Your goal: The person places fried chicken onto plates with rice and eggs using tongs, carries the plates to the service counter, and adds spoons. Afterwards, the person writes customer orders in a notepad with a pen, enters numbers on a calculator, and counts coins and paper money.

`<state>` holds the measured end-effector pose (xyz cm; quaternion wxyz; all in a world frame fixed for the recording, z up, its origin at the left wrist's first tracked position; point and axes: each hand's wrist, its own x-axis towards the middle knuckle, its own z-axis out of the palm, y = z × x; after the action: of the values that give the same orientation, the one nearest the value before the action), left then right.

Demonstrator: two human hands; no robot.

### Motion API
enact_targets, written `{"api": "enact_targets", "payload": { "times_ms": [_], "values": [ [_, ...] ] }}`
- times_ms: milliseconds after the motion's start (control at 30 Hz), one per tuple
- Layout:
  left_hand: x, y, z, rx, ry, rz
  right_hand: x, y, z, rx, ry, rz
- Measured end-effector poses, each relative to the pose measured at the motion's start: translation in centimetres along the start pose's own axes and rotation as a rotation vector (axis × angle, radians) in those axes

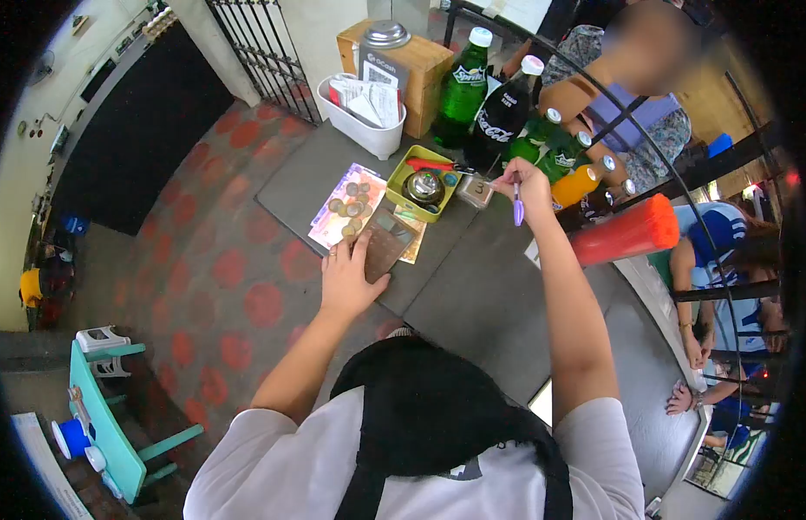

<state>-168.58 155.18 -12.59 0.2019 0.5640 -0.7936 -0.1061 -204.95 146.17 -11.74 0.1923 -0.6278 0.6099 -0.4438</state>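
Grey counter (472, 286) above red-spotted floor (238, 260)

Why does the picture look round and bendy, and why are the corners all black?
Head view: a fisheye lens bends straight lines, so the counter and the black bars curve, and a black ring fills the corners. The middle is sharp: the coins and the right hand with its pen look clear. One face is blurred.

The dark grey table (472, 295) carries a yellow tray (401, 186), a white basket (361, 128) at eleven o'clock, banknotes (338, 217) with coins (351, 208), a calculator (387, 244), and soda bottles (462, 87) at twelve o'clock.
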Motion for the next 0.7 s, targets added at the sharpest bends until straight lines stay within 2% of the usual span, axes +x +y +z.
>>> {"api": "enact_targets", "payload": {
  "times_ms": [67,133,233,267,367,533,633,700],
  "values": [
    [-0.1,0.3,0.2,-0.011,0.019,-0.014,-0.3,-0.2,-0.2,-0.007,-0.016,-0.009],
    [-0.4,0.8,0.1,-0.1,0.027,0.017,-0.8,-2.1,-0.7,-0.11,-0.049,0.017],
    [-1.2,1.9,0.7,-0.18,-0.01,0.1,-1.8,-4.7,-1.0,-0.104,-0.055,-0.027],
    [-1.5,2.5,1.0,-0.197,-0.029,0.134,-1.6,-3.3,-0.7,-0.175,-0.058,-0.104],
    [-2.1,5.6,1.0,-0.149,-0.199,0.192,-2.1,-3.9,-0.7,-0.239,-0.048,-0.095],
    [-3.0,7.8,4.6,-0.112,-0.211,0.325,-1.5,-1.0,0.3,-0.17,0.002,-0.19],
    [-1.4,9.2,3.7,-0.133,-0.187,0.359,-1.1,-0.9,0.0,-0.235,-0.139,-0.084],
    [2.3,9.3,3.4,-0.168,-0.016,0.444,-0.9,0.0,0.0,-0.266,-0.111,-0.167]
  ]
}}
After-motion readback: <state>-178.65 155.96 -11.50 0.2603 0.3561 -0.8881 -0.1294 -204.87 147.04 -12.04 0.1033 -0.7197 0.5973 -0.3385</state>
